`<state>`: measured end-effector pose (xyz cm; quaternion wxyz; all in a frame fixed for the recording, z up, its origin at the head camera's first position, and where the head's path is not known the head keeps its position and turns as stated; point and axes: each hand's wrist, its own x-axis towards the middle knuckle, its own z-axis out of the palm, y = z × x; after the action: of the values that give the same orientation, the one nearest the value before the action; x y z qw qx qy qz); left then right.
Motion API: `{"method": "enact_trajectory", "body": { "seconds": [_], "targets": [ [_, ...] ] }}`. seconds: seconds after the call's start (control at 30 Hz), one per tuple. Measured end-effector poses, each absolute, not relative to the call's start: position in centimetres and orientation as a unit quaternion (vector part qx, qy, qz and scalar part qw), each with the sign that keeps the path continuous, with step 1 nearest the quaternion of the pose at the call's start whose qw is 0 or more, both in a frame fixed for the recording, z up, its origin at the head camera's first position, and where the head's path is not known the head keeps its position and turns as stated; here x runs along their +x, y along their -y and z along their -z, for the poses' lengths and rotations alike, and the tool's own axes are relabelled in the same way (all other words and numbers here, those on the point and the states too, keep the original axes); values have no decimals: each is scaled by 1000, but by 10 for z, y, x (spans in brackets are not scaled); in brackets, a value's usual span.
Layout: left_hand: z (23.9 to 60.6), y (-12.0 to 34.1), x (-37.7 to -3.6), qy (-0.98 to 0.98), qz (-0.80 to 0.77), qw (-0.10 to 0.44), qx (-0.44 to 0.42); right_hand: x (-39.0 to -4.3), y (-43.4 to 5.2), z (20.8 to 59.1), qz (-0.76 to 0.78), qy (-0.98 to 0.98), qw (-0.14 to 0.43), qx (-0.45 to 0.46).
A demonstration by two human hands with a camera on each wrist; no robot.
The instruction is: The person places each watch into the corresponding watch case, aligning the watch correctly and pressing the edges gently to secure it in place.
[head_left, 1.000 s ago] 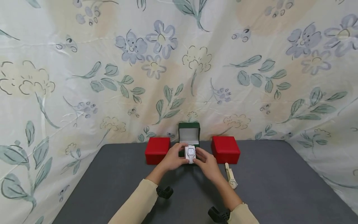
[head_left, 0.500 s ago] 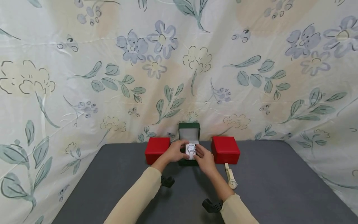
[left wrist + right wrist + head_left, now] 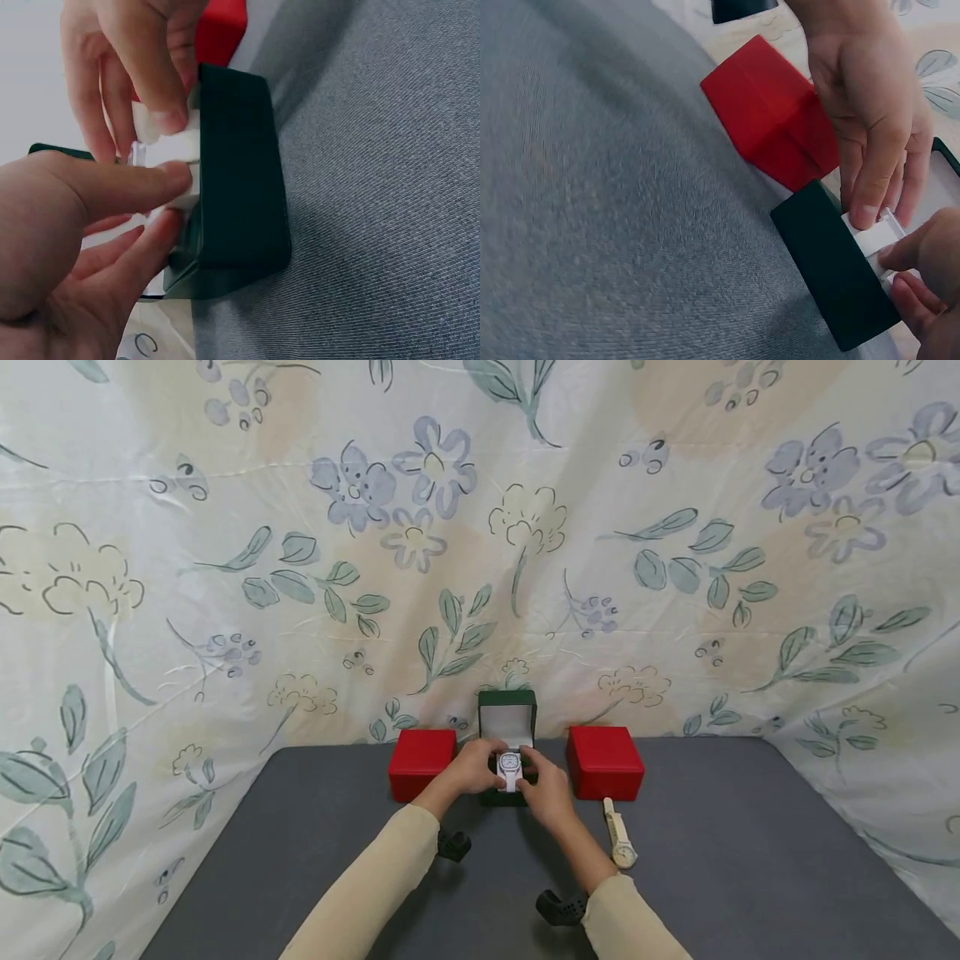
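A white watch (image 3: pixel 510 762) sits strapped round a small white cushion (image 3: pixel 187 196), which is partly inside the open green box (image 3: pixel 502 798). My left hand (image 3: pixel 471 767) grips the cushion and watch from the left, its thumb on the front. From the other side my right hand (image 3: pixel 549 789) pinches them too, fingertips near the box rim. In the left wrist view the green box's front wall (image 3: pixel 240 165) stands beside both hands' fingers. The box's lid (image 3: pixel 507 697) is raised behind. Fingers hide much of the cushion and the box's inside.
Red boxes stand on either side, one at left (image 3: pixel 422 764) and one at right (image 3: pixel 604 762), both closed. A cream-strapped watch (image 3: pixel 619 835) lies on the grey table (image 3: pixel 720 843) before the right one. Behind hangs a floral cloth (image 3: pixel 525 535).
Both hands have moved slightly away from me and into the green box with the watch and cushion. The box's front edge has come into view below them. The forearms have drawn inward.
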<state>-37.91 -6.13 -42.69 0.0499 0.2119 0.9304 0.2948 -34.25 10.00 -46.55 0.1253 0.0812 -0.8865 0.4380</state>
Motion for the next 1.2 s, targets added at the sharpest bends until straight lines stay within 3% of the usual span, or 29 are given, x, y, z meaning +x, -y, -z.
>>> {"method": "enact_trajectory", "body": {
  "seconds": [0.4,0.5,0.67,0.8,1.2],
  "targets": [
    [423,59,-380,-941,-271,38,198,-350,-107,464,-321,936,120,83],
    [414,62,-381,-932,-316,-8,175,-350,-107,466,-341,929,124,76],
    [401,66,-386,-912,-378,-151,61,-345,-106,472,-406,901,139,62],
    [396,64,-396,-900,-391,-192,-5,-341,-108,480,-457,880,124,40],
    [392,57,-425,-888,-453,-73,19,-344,-113,489,-512,851,113,32]
  ]
}}
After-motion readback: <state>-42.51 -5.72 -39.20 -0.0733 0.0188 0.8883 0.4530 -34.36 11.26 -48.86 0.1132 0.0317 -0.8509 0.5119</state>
